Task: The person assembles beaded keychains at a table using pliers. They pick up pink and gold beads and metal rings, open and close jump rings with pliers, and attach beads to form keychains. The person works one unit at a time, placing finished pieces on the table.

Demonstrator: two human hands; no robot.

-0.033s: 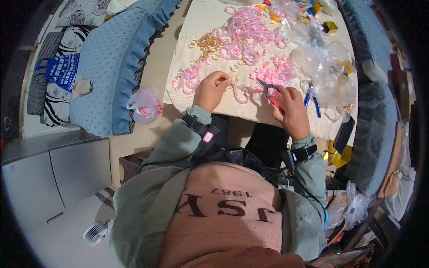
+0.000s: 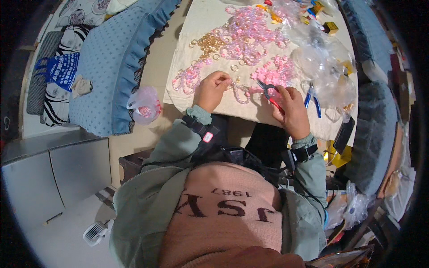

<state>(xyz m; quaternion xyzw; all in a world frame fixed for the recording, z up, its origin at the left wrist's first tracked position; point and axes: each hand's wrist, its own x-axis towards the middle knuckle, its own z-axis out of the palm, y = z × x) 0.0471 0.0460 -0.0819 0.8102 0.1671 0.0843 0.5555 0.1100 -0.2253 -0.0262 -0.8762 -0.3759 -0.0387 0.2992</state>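
My left hand point(image 2: 211, 93) is closed in a pinch on the end of a short pink bead chain point(image 2: 241, 96), which hangs in a loop onto the cloth. Small gold-coloured fittings point(image 2: 237, 81) show near its top end. In my right hand point(image 2: 292, 111) are pliers point(image 2: 273, 97) with red handles, their dark jaws pointing up and left toward the chain. The jaws look slightly apart, with a pile of small pink beads point(image 2: 273, 71) just behind them. A thin thing inside my left fingertips is too small to make out.
Pink and lilac bead chains point(image 2: 246, 33) are heaped farther back, beside gold rings point(image 2: 211, 44). More chains point(image 2: 190, 78) lie left of my left hand. On the right are blue-handled pliers point(image 2: 313, 100), clear plastic bags point(image 2: 319, 62) and a dark phone-like slab point(image 2: 344, 135) at the table edge.
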